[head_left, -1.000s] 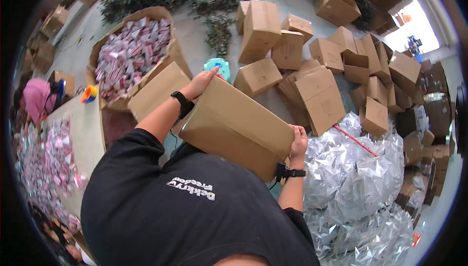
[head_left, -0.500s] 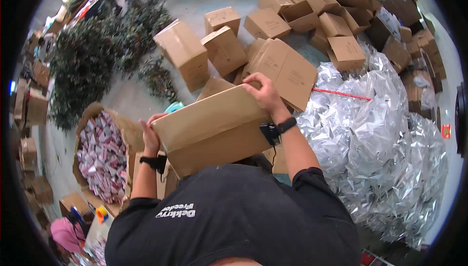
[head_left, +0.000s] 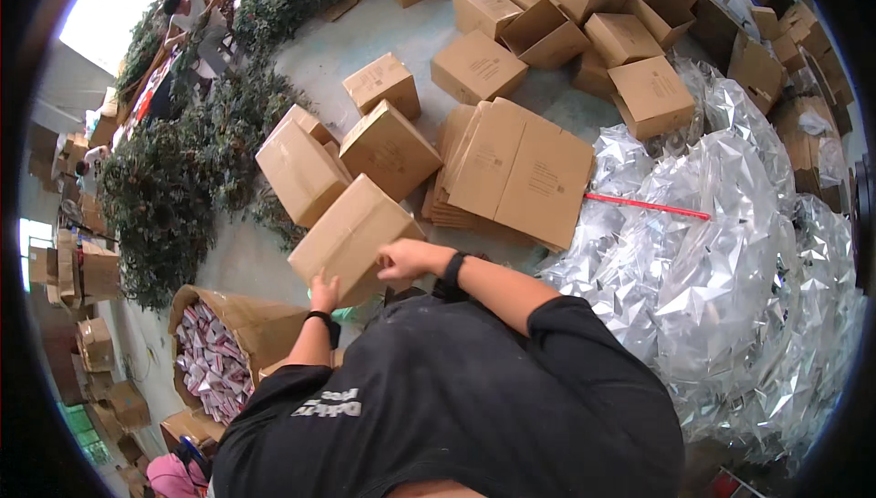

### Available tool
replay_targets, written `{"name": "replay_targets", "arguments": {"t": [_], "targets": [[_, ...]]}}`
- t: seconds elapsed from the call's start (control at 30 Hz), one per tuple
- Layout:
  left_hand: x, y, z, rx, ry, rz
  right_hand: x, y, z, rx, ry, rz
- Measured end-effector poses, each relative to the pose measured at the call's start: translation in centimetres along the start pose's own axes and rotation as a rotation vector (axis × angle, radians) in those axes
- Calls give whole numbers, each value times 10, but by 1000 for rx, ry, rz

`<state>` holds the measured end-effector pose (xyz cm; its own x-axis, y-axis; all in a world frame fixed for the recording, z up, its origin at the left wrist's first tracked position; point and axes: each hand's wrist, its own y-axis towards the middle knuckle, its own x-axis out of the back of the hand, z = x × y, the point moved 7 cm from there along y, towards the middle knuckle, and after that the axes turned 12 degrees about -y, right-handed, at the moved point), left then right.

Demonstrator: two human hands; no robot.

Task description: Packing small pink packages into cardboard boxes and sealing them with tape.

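A closed brown cardboard box (head_left: 345, 224) lies in front of me, tilted across the view, against other cartons. My left hand (head_left: 325, 292) rests at its near left edge, fingers apart and fingertips by the cardboard. At the box's right end is my right hand (head_left: 407, 259), its fingers curled in; whether anything is pinched in them is hidden. Just beyond stand a taped carton (head_left: 301, 169) and another carton (head_left: 391, 149). To the right of these lies a stack of flattened cartons (head_left: 520, 165). Both wrists carry black bands.
Shiny silver plastic sheeting (head_left: 675, 261) heaps up on the right, with a red strip (head_left: 648, 206) across it. Left are dark green artificial branches (head_left: 173, 197) and a large open carton (head_left: 260, 320) of small pink-white packets. Another person (head_left: 196, 23) is at far left.
The box held up close between both hands is now lower and farther from me, among the cartons. My right hand has curled. The view has shifted, showing another person at far left.
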<state>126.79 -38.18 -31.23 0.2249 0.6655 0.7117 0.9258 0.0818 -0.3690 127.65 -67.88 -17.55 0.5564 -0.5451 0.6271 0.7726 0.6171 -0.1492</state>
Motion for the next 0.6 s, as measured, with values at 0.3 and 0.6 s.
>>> {"name": "replay_targets", "arguments": {"t": [0.3, 0.6], "targets": [[-60, 93, -96, 133, 272, 117, 23, -216, -213, -630, -109, 1], [-125, 74, 24, 708, 65, 731, 38, -425, -330, -1513, 601, -311]]}}
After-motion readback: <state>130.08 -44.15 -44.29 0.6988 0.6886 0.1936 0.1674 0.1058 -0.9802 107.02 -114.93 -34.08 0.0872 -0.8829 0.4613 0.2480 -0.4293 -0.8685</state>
